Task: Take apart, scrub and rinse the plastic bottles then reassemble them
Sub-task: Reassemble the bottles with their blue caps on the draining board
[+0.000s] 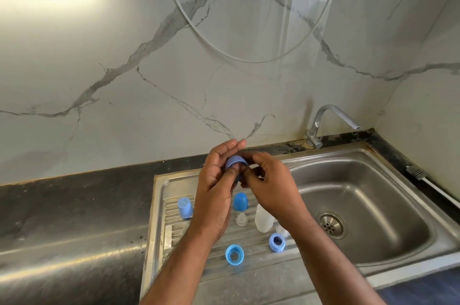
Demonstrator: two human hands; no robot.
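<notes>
Both hands are raised above the drainboard point(251, 272) and meet on one pale blue bottle ring point(235, 163). My left hand point(216, 187) cradles it with the thumb pressed on its front. My right hand point(267, 181) pinches its right side. Below on the drainboard lie the taken-apart pieces: a pale blue cap point(184, 207) at the left, a darker blue cap point(240, 201), a clear teat point(241, 219), a clear bottle body point(263, 220), a second clear teat point(281, 230) partly behind my right wrist, a blue ring point(276, 242) and a light blue ring point(234, 255).
The steel sink basin point(361, 207) with its drain point(331, 224) lies to the right, and the tap point(328, 120) stands at its back edge with no water running. A dark counter point(69, 217) stretches left. A marble wall rises behind.
</notes>
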